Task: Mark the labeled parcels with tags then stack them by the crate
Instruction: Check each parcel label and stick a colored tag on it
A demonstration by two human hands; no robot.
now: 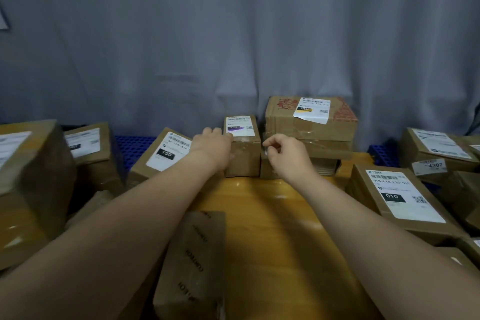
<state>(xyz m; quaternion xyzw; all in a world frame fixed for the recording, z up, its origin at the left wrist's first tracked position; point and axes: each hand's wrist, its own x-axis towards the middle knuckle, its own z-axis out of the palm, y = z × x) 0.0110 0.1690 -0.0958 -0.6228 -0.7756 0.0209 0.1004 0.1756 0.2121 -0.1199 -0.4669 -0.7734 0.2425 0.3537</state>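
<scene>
A small cardboard parcel [242, 149] with a white label and a purple mark stands at the far edge of the wooden table [272, 228]. My left hand [213, 147] grips its left upper edge. My right hand [283, 152] hovers just right of it with fingers curled, pinching something small and pale that I cannot make out. Behind my right hand a stack of taped parcels [311, 125] rises, the top one bearing a white label with a yellow patch. A tilted parcel labelled 150 [163, 153] leans left of my left hand.
Labelled parcels crowd both sides: a big box [28, 184] and another [88, 150] at left, one marked 010 [400, 197] and several more [439, 150] at right. A brown printed package [194, 265] lies near me. Blue crate grids [132, 145] show behind. Grey curtain backs everything.
</scene>
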